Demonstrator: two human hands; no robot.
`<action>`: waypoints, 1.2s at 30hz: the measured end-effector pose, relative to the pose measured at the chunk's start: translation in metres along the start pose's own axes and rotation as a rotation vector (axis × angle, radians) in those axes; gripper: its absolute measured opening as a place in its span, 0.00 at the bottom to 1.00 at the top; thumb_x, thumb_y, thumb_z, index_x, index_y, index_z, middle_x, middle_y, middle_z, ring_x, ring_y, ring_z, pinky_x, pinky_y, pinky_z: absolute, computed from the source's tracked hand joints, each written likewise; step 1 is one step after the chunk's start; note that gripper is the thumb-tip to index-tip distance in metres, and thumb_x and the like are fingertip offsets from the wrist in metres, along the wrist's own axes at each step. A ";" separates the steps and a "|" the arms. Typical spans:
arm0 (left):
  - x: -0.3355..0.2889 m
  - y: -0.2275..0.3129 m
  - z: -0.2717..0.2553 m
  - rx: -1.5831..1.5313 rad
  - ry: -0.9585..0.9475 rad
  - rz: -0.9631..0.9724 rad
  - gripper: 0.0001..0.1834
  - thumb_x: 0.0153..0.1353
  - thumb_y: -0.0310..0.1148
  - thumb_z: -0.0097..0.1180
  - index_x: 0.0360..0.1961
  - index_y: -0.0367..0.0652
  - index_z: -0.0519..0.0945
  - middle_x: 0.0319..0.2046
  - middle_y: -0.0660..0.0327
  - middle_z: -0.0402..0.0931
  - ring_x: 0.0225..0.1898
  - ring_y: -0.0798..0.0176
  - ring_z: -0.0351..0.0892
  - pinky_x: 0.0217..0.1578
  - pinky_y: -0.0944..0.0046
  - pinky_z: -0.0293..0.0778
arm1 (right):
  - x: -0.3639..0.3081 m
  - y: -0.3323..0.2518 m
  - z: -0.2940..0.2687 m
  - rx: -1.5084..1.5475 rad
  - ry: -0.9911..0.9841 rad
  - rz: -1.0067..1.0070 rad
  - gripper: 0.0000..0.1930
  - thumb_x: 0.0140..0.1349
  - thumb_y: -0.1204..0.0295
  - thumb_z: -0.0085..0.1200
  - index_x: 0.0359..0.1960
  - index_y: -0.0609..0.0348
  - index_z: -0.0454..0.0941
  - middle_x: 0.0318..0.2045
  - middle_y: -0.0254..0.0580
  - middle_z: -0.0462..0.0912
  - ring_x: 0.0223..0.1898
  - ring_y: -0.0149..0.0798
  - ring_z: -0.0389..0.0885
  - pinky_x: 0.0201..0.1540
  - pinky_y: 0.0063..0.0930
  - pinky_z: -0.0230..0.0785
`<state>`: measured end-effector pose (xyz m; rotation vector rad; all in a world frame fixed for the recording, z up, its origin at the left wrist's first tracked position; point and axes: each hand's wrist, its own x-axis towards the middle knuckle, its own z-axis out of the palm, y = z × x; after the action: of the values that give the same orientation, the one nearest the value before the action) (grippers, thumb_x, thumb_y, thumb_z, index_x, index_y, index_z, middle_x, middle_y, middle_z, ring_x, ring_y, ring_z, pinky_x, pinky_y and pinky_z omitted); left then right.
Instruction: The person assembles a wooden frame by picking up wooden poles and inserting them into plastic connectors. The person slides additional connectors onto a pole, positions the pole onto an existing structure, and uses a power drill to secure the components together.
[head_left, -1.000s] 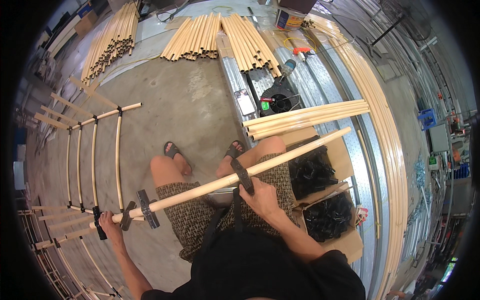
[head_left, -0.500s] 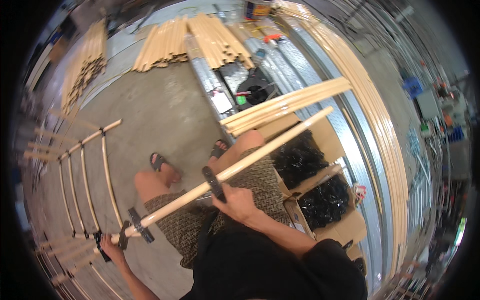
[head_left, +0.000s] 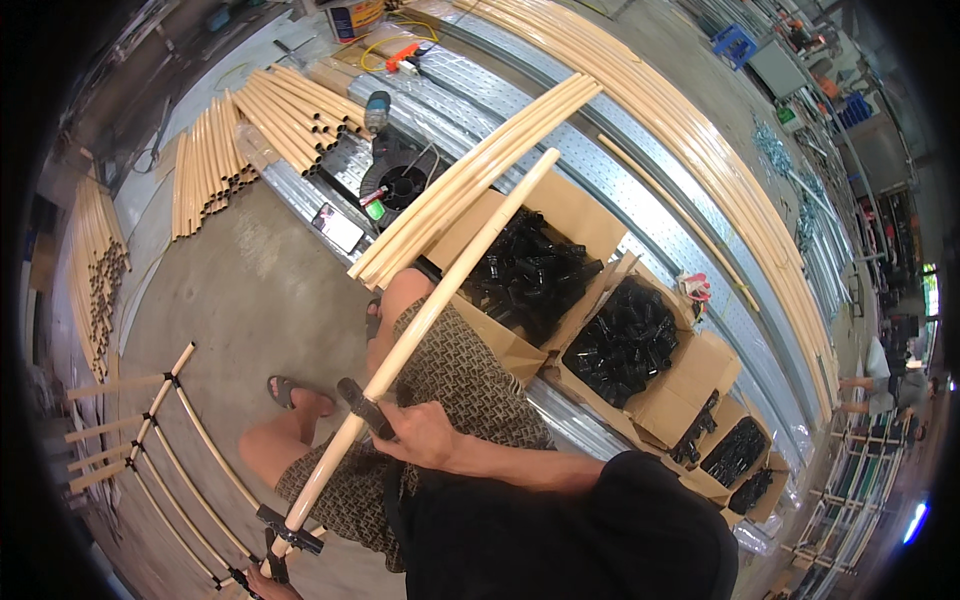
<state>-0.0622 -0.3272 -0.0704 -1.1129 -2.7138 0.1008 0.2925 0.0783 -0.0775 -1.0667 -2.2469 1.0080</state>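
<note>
Pipe: here it is, cream and glossy (head_left: 470,265), slanting over my lap (head_left: 480,390) from near left to far right; looks stiff, fairly light, slightly slick, hardly fragile.
Right hand: mine (head_left: 422,436), fingers curled round the black connector (head_left: 366,408) on the pipe, a chunky, sure-looking hold.
Left hand: mine (head_left: 268,586), at the near end, mostly cut off; can't tell how closed.
Black cross joint: on the pipe (head_left: 290,529), just past my left hand; bare tube beyond should suit steadying.
Right side: cardboard boxes (head_left: 703,388) heaped with black fittings (head_left: 622,343).
</note>
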 end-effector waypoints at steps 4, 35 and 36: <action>0.000 -0.001 -0.004 0.076 -0.060 -0.032 0.17 0.55 0.32 0.63 0.46 0.38 0.83 0.40 0.45 0.83 0.44 0.38 0.80 0.49 0.45 0.73 | 0.009 -0.007 -0.011 -0.028 -0.133 0.067 0.18 0.57 0.59 0.62 0.37 0.62 0.73 0.17 0.48 0.80 0.19 0.51 0.81 0.22 0.41 0.73; 0.002 -0.049 -0.005 -0.024 -0.398 -0.040 0.18 0.53 0.25 0.62 0.45 0.29 0.82 0.38 0.39 0.81 0.42 0.39 0.80 0.46 0.50 0.76 | 0.001 0.402 -0.105 -0.222 0.062 1.331 0.28 0.49 0.63 0.72 0.51 0.64 0.80 0.53 0.57 0.80 0.56 0.56 0.79 0.56 0.44 0.73; 0.004 -0.053 -0.001 -0.025 -0.401 -0.015 0.18 0.53 0.27 0.63 0.45 0.29 0.82 0.38 0.39 0.81 0.42 0.38 0.80 0.45 0.50 0.76 | 0.001 0.404 -0.110 -0.237 0.070 1.295 0.29 0.48 0.63 0.73 0.50 0.64 0.80 0.52 0.58 0.81 0.55 0.55 0.79 0.56 0.43 0.73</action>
<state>-0.1010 -0.3619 -0.0613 -1.1885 -3.0776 0.3206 0.5521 0.3000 -0.3200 -2.7177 -1.4496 1.0545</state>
